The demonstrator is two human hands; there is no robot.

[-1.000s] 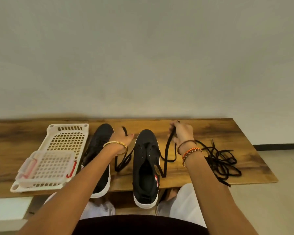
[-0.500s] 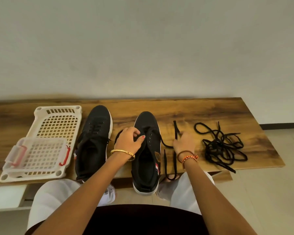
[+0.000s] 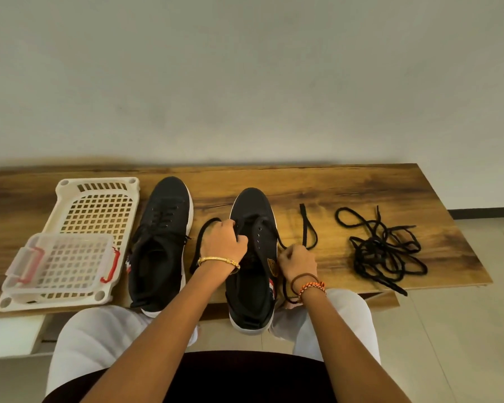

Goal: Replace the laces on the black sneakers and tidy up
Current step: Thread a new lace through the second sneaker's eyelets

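Two black sneakers with white soles stand toe-away on the wooden table (image 3: 346, 184). The left sneaker (image 3: 160, 242) is laced. The right sneaker (image 3: 253, 257) has a flat black lace (image 3: 307, 225) through its front eyelets, with one end looping left and the other lying to the right. My left hand (image 3: 223, 242) rests on the right sneaker's tongue area, fingers closed on the left part of the lace. My right hand (image 3: 297, 264) pinches the right part of the lace beside the shoe.
A tangled pile of black laces (image 3: 384, 251) lies on the table's right side. A cream plastic basket (image 3: 99, 210) sits at the left with a clear lidded box with red clips (image 3: 61, 260) in it. My knees in white trousers are under the table's front edge.
Both hands came down and toward me from holding the lace ends raised. The left hand now sits on the right sneaker, and the lace's right end lies on the table. The camera tilted down.
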